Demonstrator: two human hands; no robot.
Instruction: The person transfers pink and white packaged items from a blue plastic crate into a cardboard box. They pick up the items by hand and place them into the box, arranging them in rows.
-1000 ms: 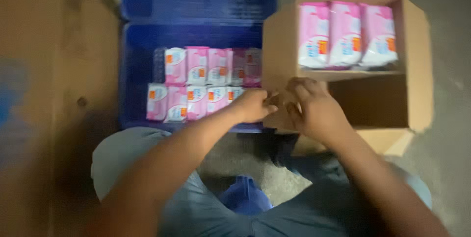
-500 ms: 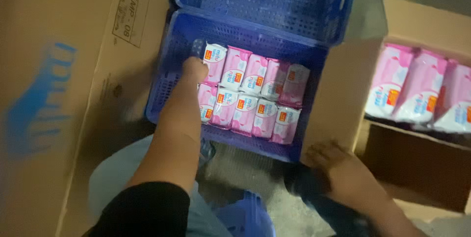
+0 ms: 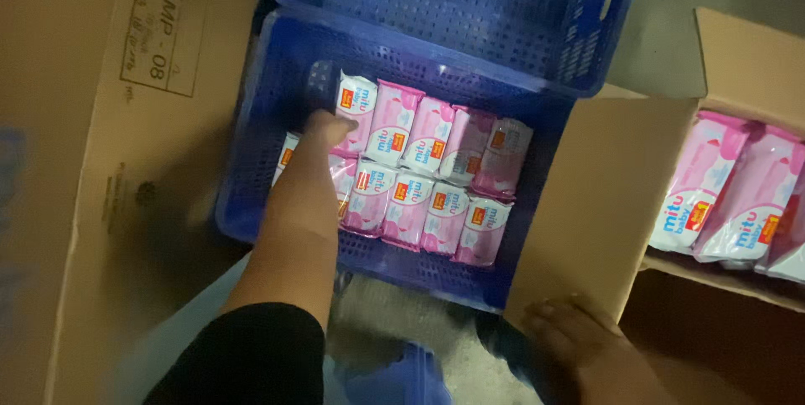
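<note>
Pressing a pink packet [image 3: 355, 101] into the blue crate [image 3: 251, 195], the left hand [image 3: 323, 132] grips its edge; rows should sit snug. The right hand [image 3: 579, 338], beside the crate, holds nothing.

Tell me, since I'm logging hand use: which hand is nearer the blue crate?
Left. The left hand reaches inside the blue crate, touching the packs; the right hand rests outside, below the box flap.

I see glossy pink plastic-film packs [image 3: 419, 179] in a perforated, matt blue plastic crate [image 3: 251, 170]. At the frame's left and right edges, the cardboard box [image 3: 612, 179] and carton [image 3: 92, 162] look matt, papery brown.
</note>
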